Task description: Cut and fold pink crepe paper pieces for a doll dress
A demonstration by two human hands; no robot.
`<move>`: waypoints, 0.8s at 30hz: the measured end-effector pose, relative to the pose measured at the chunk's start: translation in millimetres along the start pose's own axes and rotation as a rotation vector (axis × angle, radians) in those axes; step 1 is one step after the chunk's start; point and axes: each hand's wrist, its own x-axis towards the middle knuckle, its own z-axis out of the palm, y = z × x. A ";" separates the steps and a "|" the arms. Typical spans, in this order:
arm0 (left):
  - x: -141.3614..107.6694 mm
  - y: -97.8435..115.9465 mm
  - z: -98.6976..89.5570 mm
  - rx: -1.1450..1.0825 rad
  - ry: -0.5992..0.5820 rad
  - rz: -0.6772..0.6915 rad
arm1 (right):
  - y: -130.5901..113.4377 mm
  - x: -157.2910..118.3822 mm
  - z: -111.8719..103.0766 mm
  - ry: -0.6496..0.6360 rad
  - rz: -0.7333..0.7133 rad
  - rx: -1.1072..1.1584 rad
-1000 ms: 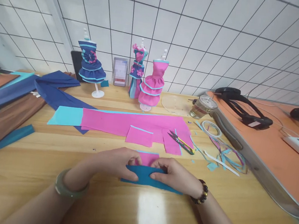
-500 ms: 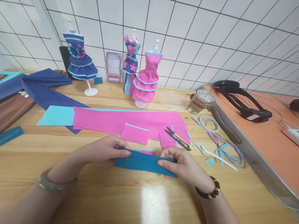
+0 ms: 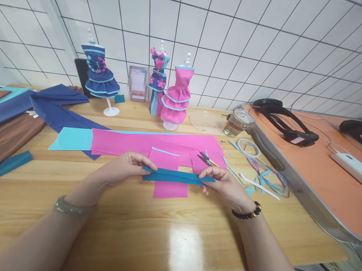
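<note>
A narrow strip of teal paper or fabric (image 3: pixel 176 177) is stretched level between my two hands, with a crease running along its length. My left hand (image 3: pixel 131 164) pinches its left end between thumb and fingers. At the other end my right hand (image 3: pixel 224 185) pinches it the same way. Below the strip a pink piece (image 3: pixel 170 191) lies on the wooden table (image 3: pixel 129 230), its upper part covered. Behind my hands is another pink piece with a light blue edge (image 3: pixel 165 157). Small thread snips (image 3: pixel 207 159) rest just beyond my right fingers.
Long pink sheets (image 3: pixel 127 143) and a light blue sheet (image 3: pixel 71 139) lie behind. Three dressed mini mannequins stand at the wall, among them a pink one (image 3: pixel 175 104). A cup of liquid (image 3: pixel 238 122), a tape roll (image 3: pixel 248 148) and tangled ribbons (image 3: pixel 269 181) sit on the right.
Both hands have lifted the teal strip away from me. It now looks narrower and creased lengthwise, and more of the pink piece under it shows.
</note>
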 end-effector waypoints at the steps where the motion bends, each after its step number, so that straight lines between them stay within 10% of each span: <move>1: -0.6 0.2 -0.8 0.004 -0.001 0.005 | 0.7 0.0 -0.7 -0.016 -0.007 -0.003; 24: -7.0 8.2 -6.2 0.116 -0.063 0.081 | 1.4 1.2 -3.8 -0.041 0.034 0.104</move>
